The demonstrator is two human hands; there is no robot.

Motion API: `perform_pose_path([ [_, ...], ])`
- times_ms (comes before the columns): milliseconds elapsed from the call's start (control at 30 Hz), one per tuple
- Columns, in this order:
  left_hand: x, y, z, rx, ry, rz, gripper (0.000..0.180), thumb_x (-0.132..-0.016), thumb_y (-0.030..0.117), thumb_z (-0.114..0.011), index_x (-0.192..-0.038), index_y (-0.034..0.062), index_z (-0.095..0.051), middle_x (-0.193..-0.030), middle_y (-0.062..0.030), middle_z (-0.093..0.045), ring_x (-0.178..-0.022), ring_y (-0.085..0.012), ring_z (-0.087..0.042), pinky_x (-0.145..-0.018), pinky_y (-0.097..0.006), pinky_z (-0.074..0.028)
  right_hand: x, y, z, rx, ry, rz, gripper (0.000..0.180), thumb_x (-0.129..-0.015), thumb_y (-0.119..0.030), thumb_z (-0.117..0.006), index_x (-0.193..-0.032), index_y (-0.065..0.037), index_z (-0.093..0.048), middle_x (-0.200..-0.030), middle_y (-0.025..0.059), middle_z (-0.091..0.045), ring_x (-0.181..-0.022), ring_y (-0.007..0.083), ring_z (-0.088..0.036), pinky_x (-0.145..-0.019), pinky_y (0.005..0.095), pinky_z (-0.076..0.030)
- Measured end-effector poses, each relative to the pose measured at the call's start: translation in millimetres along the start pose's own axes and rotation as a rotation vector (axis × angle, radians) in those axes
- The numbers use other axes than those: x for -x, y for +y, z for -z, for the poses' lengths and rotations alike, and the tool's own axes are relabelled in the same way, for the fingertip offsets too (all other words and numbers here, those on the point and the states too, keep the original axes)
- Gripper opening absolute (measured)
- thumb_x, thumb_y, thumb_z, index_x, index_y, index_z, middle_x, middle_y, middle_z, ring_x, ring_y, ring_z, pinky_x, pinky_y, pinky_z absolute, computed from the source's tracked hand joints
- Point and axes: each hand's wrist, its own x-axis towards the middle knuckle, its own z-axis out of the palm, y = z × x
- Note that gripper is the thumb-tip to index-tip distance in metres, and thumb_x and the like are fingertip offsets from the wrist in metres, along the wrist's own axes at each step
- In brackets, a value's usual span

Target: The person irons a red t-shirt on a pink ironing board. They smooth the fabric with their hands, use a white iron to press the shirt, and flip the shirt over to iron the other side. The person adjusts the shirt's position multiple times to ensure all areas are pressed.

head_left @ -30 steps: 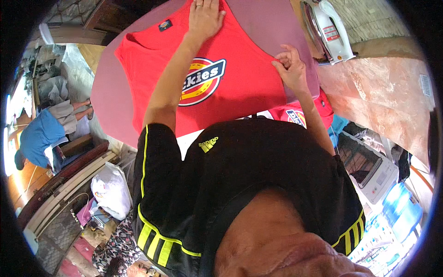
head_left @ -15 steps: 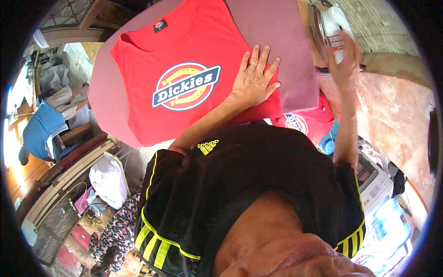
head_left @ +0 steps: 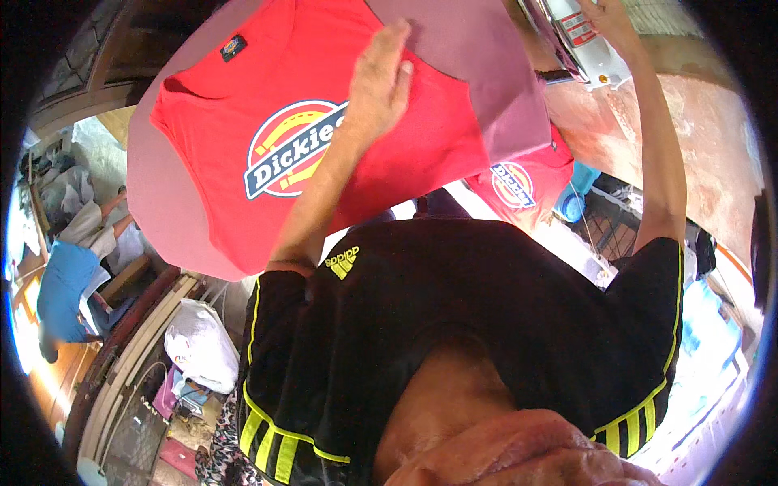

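Note:
A red sleeveless top (head_left: 421, 154) with a round printed logo lies spread on a mauve padded ironing board (head_left: 174, 215). Over the top hangs my left hand (head_left: 379, 85), its fingers stretched and held close together, slightly blurred and holding nothing. Part of the logo is hidden behind my left forearm. At the upper right, a white iron (head_left: 596, 61) with a red label rests beside the board. My right hand (head_left: 613, 23) is closed at its handle, where the picture's upper edge cuts off part of the grip.
Another red garment (head_left: 512, 185) with the same logo lies below the board's right end. Next to it sits a blue plastic container (head_left: 571, 202). A white bag (head_left: 201, 347) stands at lower left. Farther left, a person in a blue shirt (head_left: 69, 287) bends over.
My left hand has lifted off the top and moved left over it. My right hand has gone from reaching over the iron to closing at its handle. The view has shifted.

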Motion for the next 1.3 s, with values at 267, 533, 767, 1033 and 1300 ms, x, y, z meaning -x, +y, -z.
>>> perform_pose_path([
  [267, -74.1, -114.4, 41.7, -0.64, -0.074, -0.101, 0.058, -0.101, 0.033, -0.048, -0.146, -0.0031, -0.041, -0.155, -0.0208, -0.037, -0.143, -0.042, -0.034, -0.116, -0.051, -0.029, 96.1, -67.8, -21.5, 0.198, 0.085, 0.515, 0.044, -0.093, -0.034, -0.069, -0.122, -0.003, -0.059, -0.094, 0.0191, -0.068, -0.082, 0.0309, -0.067, -0.074, 0.039, -0.053],
  [533, -102.8, -151.6, 41.5, -0.658, 0.037, -0.264, 0.06, -0.1, 0.04, -0.05, -0.143, -0.0015, -0.046, -0.152, -0.0189, -0.042, -0.138, -0.0387, -0.04, -0.114, -0.051, -0.032, 181.4, -137.5, -128.3, 0.192, 0.073, 0.294, 0.044, -0.09, -0.036, -0.074, -0.105, 0.002, -0.059, -0.085, 0.0223, -0.066, -0.077, 0.042, -0.066, -0.065, 0.0459, -0.051],
  [767, -148.8, -152.8, 64.1, -0.561, 0.091, -0.237, 0.043, -0.095, 0.037, -0.058, -0.123, 0.0049, -0.061, -0.126, -0.0148, -0.059, -0.115, -0.037, -0.054, -0.096, -0.054, -0.042, 128.6, -171.2, -148.6, 0.149, 0.126, 0.233, 0.046, -0.093, -0.041, -0.069, -0.115, -0.001, -0.062, -0.089, 0.0229, -0.07, -0.077, 0.0393, -0.07, -0.068, 0.0439, -0.056],
  [1033, -211.8, -196.2, 78.3, -0.293, -0.328, -0.301, 0.031, -0.093, 0.038, -0.064, -0.095, 0.007, -0.067, -0.092, -0.0178, -0.07, -0.089, -0.0392, -0.066, -0.076, -0.047, -0.051, 94.0, -188.7, -167.8, 0.424, 0.361, 0.503, 0.052, -0.09, -0.043, -0.069, -0.115, 0.001, -0.057, -0.088, 0.0254, -0.064, -0.073, 0.0431, -0.065, -0.063, 0.0483, -0.051],
  [1300, -211.8, -197.5, 91.7, -0.014, -0.325, -0.346, 0.03, -0.096, 0.036, -0.062, -0.1, 0.0077, -0.072, -0.094, -0.0193, -0.071, -0.091, -0.0388, -0.067, -0.078, -0.045, -0.052, 35.2, -193.9, -170.5, 0.229, 0.314, 0.39, 0.044, -0.092, -0.037, -0.069, -0.105, 0.005, -0.064, -0.083, 0.0281, -0.065, -0.077, 0.0472, -0.064, -0.067, 0.0509, -0.051],
])
